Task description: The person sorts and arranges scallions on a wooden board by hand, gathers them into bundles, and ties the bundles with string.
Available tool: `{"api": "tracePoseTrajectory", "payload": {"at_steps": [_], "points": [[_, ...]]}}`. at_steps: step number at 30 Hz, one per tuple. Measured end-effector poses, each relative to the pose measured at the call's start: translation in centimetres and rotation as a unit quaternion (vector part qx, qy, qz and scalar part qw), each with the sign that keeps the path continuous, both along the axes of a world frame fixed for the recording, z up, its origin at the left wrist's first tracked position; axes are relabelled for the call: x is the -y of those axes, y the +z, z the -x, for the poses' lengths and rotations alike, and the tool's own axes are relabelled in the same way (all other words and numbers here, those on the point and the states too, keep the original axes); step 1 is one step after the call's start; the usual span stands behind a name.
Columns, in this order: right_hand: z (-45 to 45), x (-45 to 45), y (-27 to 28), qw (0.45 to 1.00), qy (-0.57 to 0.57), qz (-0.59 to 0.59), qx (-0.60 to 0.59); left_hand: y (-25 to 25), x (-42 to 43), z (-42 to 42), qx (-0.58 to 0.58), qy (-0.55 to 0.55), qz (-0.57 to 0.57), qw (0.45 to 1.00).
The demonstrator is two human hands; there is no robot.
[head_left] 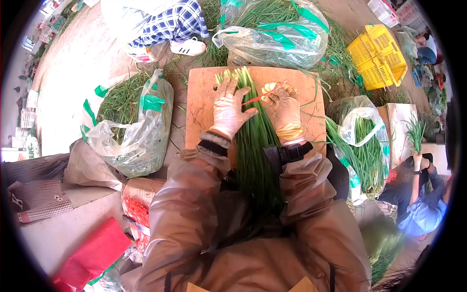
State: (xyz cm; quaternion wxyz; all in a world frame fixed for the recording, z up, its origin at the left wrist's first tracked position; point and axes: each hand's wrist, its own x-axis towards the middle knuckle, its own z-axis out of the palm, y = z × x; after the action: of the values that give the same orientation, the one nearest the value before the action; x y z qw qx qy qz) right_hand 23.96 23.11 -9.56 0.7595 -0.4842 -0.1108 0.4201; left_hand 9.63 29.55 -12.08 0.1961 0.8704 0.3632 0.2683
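Note:
A bundle of long green stalks lies lengthwise on a wooden board, its pale ends at the far side. My left hand, in a whitish glove, rests on the bundle's left side near those ends, fingers apart. A red tie crosses the top of the stalks and runs to my right hand. That gloved hand is closed on the tie at the bundle's right side, its fingers curled.
Clear plastic bags of greens stand at left, at the far side and at right. A yellow crate is at far right. A person in checked trousers is beyond the board; another person holds greens at right.

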Motion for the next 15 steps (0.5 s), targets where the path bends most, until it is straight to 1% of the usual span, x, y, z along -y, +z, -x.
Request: {"api": "tracePoseTrajectory", "payload": {"at_steps": [1, 2, 3, 4, 5, 6, 7, 8, 9, 11, 12, 13, 14, 15], "points": [[-0.5, -0.3, -1.1, 1.0, 0.0, -0.003, 0.001, 0.3, 0.5, 0.2, 0.047, 0.041, -0.037, 0.997], [-1.2, -0.7, -2.4, 0.993, 0.015, 0.018, 0.112, 0.1, 0.7, 0.7, 0.068, -0.028, -0.058, 0.996], [-1.7, -1.3, -2.9, 0.974, 0.029, 0.04, 0.222, 2.7, 1.0, 0.6, 0.018, -0.15, 0.041, 0.988], [-2.2, -1.9, -3.5, 0.974, 0.016, 0.034, 0.224, 1.3, 2.4, 0.3, -0.016, -0.167, 0.068, 0.983], [-2.1, -2.3, -2.9, 0.974, 0.021, 0.034, 0.223, -0.4, 3.9, -0.2, -0.05, -0.18, 0.097, 0.978], [-1.8, -2.7, -1.2, 0.971, 0.069, -0.009, 0.229, -1.0, 4.5, -0.5, -0.052, -0.175, 0.099, 0.978], [-1.2, -3.0, 0.8, 0.964, 0.117, -0.053, 0.232, -1.5, 5.0, -0.7, -0.044, -0.176, 0.067, 0.981], [0.6, -2.7, 3.7, 0.97, 0.126, -0.032, 0.207, -1.8, 5.3, -0.6, -0.037, -0.18, 0.035, 0.982], [1.4, -2.2, 4.4, 0.96, 0.148, -0.026, 0.238, -1.6, 5.4, -0.5, -0.041, -0.181, 0.037, 0.982], [1.3, -1.0, 4.3, 0.934, 0.183, 0.003, 0.306, -1.1, 4.4, -0.4, -0.024, -0.183, 0.143, 0.972], [0.3, -0.5, 3.9, 0.913, 0.189, 0.01, 0.362, -2.0, 3.2, 0.1, 0.044, -0.208, 0.184, 0.96], [-1.0, 0.1, 3.2, 0.887, 0.194, 0.018, 0.418, -3.0, 2.6, 0.5, 0.185, -0.177, 0.321, 0.912], [-1.7, 0.6, 2.4, 0.931, 0.146, 0.046, 0.331, -3.9, 1.6, 1.1, 0.351, -0.125, 0.433, 0.82], [-2.3, 1.5, 2.1, 0.953, 0.106, 0.058, 0.279, -5.1, 0.3, 1.9, 0.5, -0.067, 0.525, 0.686]]}}
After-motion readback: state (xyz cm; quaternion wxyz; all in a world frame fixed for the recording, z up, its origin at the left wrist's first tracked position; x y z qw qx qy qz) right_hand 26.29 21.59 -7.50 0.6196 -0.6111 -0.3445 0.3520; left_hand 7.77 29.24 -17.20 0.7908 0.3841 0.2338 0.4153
